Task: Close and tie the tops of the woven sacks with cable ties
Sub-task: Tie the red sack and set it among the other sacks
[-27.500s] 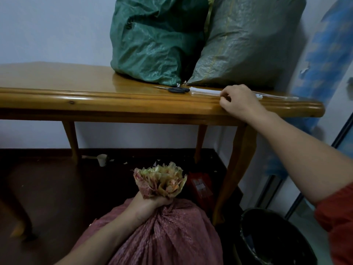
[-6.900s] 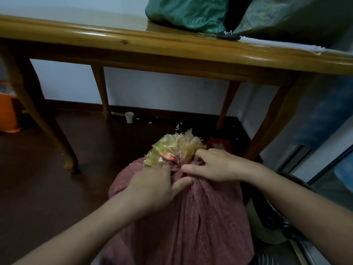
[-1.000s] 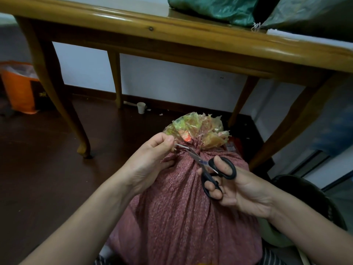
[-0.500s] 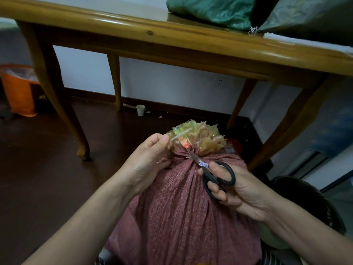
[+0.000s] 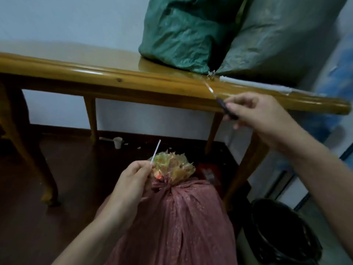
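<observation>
A pink woven sack (image 5: 183,222) stands on the floor in front of me, its neck gathered tight below a frilled top (image 5: 172,168). My left hand (image 5: 133,175) pinches a white cut-off cable tie tail (image 5: 156,151) beside that frill. My right hand (image 5: 256,113) holds black-handled scissors (image 5: 222,103) up at the front edge of the wooden table (image 5: 95,75), blades pointing toward the tabletop. A bundle of white cable ties (image 5: 256,86) lies on the table just right of the blades. A green sack (image 5: 188,33) and a grey-green sack (image 5: 282,39) stand on the table.
A black bin (image 5: 284,232) stands at the right of the pink sack, near a table leg (image 5: 242,173). A small white cup (image 5: 117,142) and scraps lie on the dark floor by the wall. A red item (image 5: 207,172) lies behind the sack.
The scissors have left the sack's neck; my right hand has lifted them up to the table edge. My left hand now holds the cut tie tail free of the sack.
</observation>
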